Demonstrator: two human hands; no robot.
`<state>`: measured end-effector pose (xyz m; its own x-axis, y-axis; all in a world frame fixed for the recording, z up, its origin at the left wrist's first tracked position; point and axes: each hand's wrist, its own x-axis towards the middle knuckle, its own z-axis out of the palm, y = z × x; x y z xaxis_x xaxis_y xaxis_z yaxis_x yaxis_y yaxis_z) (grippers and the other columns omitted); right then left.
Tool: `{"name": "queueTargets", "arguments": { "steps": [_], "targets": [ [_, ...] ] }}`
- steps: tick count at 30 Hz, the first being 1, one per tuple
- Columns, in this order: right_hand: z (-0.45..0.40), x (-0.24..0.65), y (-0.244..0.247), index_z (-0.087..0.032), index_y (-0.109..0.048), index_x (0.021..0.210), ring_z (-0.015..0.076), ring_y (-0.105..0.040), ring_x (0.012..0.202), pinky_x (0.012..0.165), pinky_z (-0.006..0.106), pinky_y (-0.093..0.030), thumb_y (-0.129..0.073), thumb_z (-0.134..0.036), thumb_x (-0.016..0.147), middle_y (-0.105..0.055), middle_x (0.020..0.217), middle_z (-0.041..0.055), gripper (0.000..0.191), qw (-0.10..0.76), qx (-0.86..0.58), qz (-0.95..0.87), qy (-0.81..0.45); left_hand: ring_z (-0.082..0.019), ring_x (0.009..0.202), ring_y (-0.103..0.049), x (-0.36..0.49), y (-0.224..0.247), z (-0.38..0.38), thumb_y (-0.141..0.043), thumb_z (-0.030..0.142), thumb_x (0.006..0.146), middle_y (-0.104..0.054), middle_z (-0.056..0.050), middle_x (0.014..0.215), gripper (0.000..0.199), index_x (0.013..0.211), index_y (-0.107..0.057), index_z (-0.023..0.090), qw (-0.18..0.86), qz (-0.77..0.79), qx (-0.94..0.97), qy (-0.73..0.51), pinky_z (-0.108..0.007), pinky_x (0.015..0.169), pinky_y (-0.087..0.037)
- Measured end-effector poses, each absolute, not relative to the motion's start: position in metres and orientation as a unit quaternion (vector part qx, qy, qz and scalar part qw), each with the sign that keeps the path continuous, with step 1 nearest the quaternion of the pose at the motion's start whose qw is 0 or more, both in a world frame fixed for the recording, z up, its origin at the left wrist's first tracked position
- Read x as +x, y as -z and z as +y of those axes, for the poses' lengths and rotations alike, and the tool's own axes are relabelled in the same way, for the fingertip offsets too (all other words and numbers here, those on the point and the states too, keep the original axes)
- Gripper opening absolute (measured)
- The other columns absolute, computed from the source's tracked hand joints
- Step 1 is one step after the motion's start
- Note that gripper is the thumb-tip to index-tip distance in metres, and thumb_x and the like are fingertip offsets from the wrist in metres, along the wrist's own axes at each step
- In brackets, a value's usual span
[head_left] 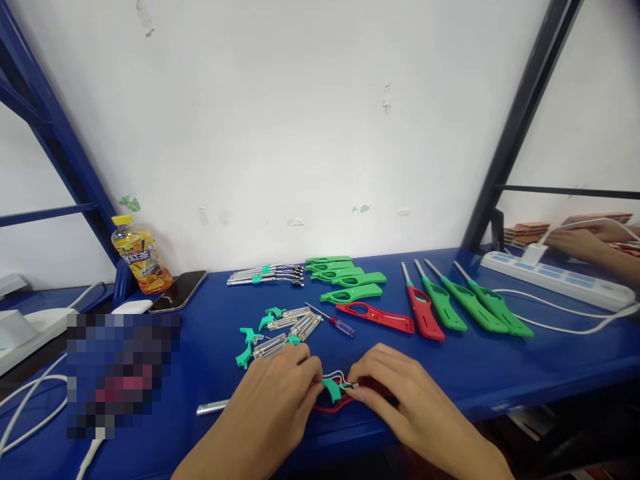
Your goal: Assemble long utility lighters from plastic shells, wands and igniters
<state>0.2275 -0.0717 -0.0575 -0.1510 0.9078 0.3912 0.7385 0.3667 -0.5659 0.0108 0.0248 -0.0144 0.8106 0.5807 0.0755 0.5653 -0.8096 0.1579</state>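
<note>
Near the table's front edge lies a red lighter shell [327, 408], partly hidden under both hands. My left hand [287, 383] is closed at its left, with fingertips pressed on a teal trigger piece [332, 391]. My right hand [387, 380] pinches a small dark part with thin wires [336, 375] at the right of the trigger. A silver metal tube [213, 407] sticks out to the left from behind my left wrist. Behind my left hand are clear gas tanks [270, 346] and more teal triggers [245, 355].
Further back lie wired metal tubes [265, 275], green shells [351, 293], a red shell [377, 317], a screwdriver [342, 326] and several assembled lighters [425, 313]. A bottle [143, 257] and phone [180, 291] stand left; a power strip [560, 280] and another person's hands [575, 241] are right.
</note>
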Motion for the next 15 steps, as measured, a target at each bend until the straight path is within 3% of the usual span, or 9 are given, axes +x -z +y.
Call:
{"name": "queueTargets", "arguments": {
  "steps": [5,15],
  "targets": [
    [-0.072,0.225,0.056,-0.031,-0.065,0.128,0.0224,-0.064,0.104,0.092,0.034,-0.048,-0.074,-0.029,0.104,-0.073,0.114,-0.0021,0.026,0.319,-0.560,-0.756,-0.115,-0.024,0.091,-0.071,0.010,0.014,0.023,-0.056,0.016,0.108,-0.071,-0.002,0.100,0.020,0.095,-0.069,0.023,0.073,0.299,0.949,-0.062,-0.036,0.076,-0.046],
    [-0.065,0.219,0.046,-0.031,-0.069,0.119,0.0229,-0.062,0.102,0.087,0.035,-0.046,-0.071,-0.034,0.106,-0.066,0.111,-0.0007,0.014,0.256,-0.565,-0.779,-0.094,-0.025,0.093,-0.072,0.013,0.015,0.026,-0.057,0.015,0.108,-0.072,-0.003,0.103,0.019,0.098,-0.071,0.023,0.061,0.300,0.951,-0.034,-0.035,0.074,-0.046]
  ]
}}
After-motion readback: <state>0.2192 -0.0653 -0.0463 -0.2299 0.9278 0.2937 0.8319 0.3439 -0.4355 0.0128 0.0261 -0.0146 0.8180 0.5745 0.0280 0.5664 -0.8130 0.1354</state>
